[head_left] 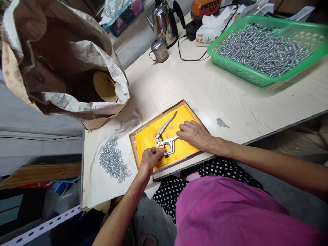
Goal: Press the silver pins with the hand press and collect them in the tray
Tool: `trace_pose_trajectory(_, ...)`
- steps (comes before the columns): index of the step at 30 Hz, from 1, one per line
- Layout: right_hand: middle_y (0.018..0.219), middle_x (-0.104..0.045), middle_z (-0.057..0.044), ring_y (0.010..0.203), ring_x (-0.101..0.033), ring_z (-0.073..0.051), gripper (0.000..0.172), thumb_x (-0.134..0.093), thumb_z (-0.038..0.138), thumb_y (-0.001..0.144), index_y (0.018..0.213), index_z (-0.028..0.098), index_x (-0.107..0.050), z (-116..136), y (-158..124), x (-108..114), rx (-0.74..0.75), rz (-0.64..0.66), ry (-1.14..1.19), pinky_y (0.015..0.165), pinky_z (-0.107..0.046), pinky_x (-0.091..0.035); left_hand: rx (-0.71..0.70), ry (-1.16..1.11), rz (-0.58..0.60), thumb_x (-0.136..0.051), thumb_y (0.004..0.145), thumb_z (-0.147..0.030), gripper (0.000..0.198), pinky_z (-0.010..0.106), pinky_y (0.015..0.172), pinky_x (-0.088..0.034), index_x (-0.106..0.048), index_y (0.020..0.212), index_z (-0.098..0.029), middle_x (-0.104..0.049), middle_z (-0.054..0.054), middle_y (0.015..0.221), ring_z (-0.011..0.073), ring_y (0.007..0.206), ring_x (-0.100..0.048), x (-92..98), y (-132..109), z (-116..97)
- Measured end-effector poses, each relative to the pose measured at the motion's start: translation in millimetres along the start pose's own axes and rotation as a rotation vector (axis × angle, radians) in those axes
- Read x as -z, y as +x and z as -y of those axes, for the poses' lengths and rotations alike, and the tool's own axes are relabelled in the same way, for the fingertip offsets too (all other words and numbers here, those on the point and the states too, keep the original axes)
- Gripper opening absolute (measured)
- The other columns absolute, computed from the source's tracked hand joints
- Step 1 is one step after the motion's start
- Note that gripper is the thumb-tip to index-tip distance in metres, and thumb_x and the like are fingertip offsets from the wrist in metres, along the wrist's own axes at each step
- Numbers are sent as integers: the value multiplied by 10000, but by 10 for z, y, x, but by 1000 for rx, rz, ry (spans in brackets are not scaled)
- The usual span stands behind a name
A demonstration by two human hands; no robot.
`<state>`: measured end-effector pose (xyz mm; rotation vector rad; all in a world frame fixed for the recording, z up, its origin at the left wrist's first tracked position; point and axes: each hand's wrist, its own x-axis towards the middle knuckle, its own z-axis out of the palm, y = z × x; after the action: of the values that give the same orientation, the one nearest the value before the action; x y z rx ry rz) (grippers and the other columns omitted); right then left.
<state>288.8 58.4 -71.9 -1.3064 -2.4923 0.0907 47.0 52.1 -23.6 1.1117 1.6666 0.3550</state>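
Silver snap-fastener pliers (171, 144) lie over a shallow tray (146, 127) with a wooden-looking rim and a yellow sheet inside. Their upper handle is raised, with a spring and a small red part near the jaw. My right hand (193, 135) is closed around the end of the lower handle. By the jaw, my left hand (152, 157) pinches its thumb and fingertips together; what sits between them is too small to make out. Several small metal pins (135, 141) rest at the tray's left end.
Left of the tray, a pile of small metal pins (112, 160) lies on the table (176, 83). A large open sack (102, 109) holds a yellow bowl (104, 87). At the back stand a kettle (165, 24), a metal cup (159, 50) and a green basket (237, 72) full of metal pins.
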Motion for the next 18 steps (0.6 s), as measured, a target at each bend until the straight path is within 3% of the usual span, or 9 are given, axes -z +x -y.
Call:
trace_pose_trajectory(7, 927, -647, -85, 905, -498, -238, 127, -573, 229, 987, 925, 203, -680, 4, -5, 16, -16, 9, 38, 737, -354, -277, 92, 17, 104, -919, 402, -582, 522, 243, 511, -408, -711, 604, -148, -584, 3, 532, 103, 514, -482, 68, 48, -105)
trace_pose_trajectory(9, 1082, -665, -110, 991, -517, -263, 156, -627, 331, 969, 996, 188, -683, -51, 16, 32, -10, 7, 80, 781, -369, -323, 108, 8, 103, -927, 376, -582, 540, 241, 513, -410, -709, 603, -144, -589, 3, 540, 100, 515, -486, 70, 46, -110)
trace_pose_trajectory(11, 1308, -616, -150, 1132, -501, -301, 314, -638, 419, 958, 1143, 166, -662, -144, 77, 41, -1, -25, 112, 859, -399, -360, 111, 5, 105, -929, 367, -587, 552, 239, 519, -411, -709, 606, -140, -594, 3, 552, 98, 523, -489, 67, 43, -100)
trace_pose_trajectory(13, 1446, -542, -165, 1240, -454, -326, 379, -591, 400, 983, 1274, 158, -611, -253, 185, 31, 7, -55, 100, 929, -430, -360, 105, 1, 112, -930, 371, -593, 564, 237, 528, -410, -717, 622, -135, -598, 4, 565, 96, 531, -487, 63, 40, -83)
trace_pose_trajectory(15, 1444, -551, -145, 1248, -443, -327, 342, -528, 311, 1010, 1319, 179, -589, -343, 322, 1, 28, -49, 57, 936, -435, -347, 100, -2, 117, -933, 372, -597, 578, 235, 535, -408, -729, 647, -131, -603, 5, 575, 93, 537, -484, 58, 38, -68)
trace_pose_trajectory(18, 1246, -652, -104, 1149, -471, -298, 304, -476, 205, 1015, 1287, 213, -611, -410, 520, -56, 82, -7, -15, 882, -402, -322, 96, 6, 112, -936, 365, -611, 594, 239, 538, -402, -731, 655, -136, -607, 6, 574, 94, 536, -477, 47, 32, -59)
